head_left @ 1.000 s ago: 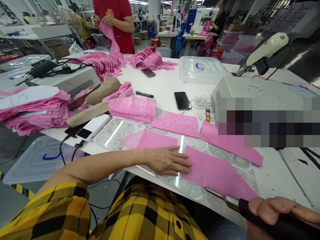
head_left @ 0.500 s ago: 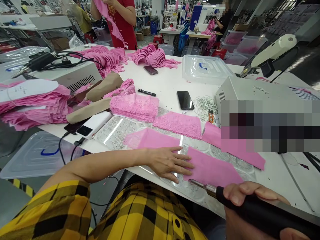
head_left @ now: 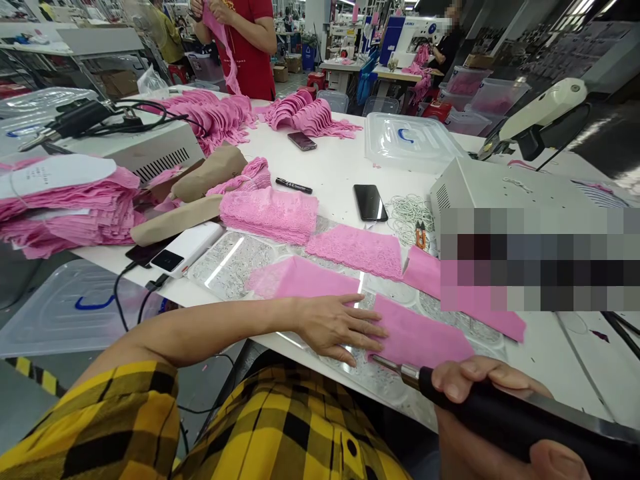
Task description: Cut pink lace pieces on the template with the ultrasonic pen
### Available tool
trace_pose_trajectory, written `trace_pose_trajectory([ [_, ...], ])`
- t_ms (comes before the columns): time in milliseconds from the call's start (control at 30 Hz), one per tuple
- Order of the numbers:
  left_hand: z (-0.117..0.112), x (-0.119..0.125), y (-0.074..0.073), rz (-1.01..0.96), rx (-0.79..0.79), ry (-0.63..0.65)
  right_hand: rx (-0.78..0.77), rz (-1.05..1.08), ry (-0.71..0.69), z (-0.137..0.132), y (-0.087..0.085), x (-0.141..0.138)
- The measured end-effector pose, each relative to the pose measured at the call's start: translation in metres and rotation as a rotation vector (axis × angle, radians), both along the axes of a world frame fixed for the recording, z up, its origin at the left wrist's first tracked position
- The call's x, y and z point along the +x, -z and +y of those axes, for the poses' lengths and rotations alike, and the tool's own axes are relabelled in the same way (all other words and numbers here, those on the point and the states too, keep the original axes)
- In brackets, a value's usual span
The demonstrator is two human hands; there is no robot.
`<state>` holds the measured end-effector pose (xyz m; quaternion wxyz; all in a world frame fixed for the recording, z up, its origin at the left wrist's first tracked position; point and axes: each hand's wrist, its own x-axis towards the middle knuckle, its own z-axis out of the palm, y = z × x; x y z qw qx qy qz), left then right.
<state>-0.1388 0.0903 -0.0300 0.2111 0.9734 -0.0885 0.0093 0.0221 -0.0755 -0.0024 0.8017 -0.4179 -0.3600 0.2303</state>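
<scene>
My left hand lies flat with fingers stretched out, pressing the left end of a pink fabric piece onto a glass plate at the table's near edge. My right hand is wrapped round the black handle of a cutting tool. Its metal tip touches the fabric's near edge, just right of my left fingertips. Another pink piece lies behind my left hand.
Stacks of pink lace and cut pieces fill the left. A phone, marker, power bank, white machine box and clear lid sit on the table. A person in red handles fabric at the far side.
My right hand has drawn the tool leftward along the fabric's near edge, bringing its tip close to my left fingers. My left hand has stayed flat in place.
</scene>
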Motion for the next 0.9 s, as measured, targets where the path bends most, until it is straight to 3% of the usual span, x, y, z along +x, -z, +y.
trace_pose_trajectory([
  [533,-0.001,-0.001,0.003,-0.048,0.013,-0.001,0.019,-0.034,-0.051,0.002,0.008,0.006],
  [733,0.002,-0.003,-0.014,-0.036,0.023,-0.038,-0.020,-0.002,-0.010,-0.003,0.007,0.001],
  [900,0.024,-0.032,-0.027,-0.026,0.030,-0.137,-0.135,0.093,0.058,-0.011,0.003,-0.007],
])
